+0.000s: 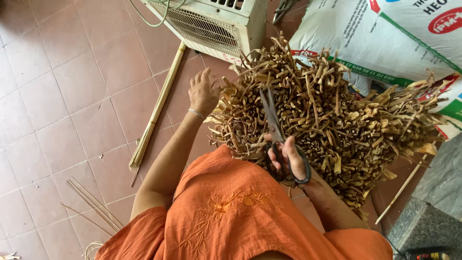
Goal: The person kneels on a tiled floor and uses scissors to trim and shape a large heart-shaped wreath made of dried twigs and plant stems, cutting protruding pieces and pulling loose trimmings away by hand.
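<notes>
A big heap of dry brown plant stalks (332, 115) lies on the tiled floor in front of me. My left hand (203, 91) rests flat against the heap's left side, fingers spread, a thin bracelet on the wrist. My right hand (288, 161) grips the handles of large dark scissors (273, 120). Their blades point away from me over the stalks and look nearly closed. I wear an orange embroidered garment (231, 212).
A bundle of long thin pale sticks (159, 106) lies on the red floor tiles to the left, with a few loose sticks (94, 204) nearer me. A white grilled appliance (211, 24) stands behind the heap. Printed white sacks (385, 38) lie at the right, a grey stone block (433, 216) at lower right.
</notes>
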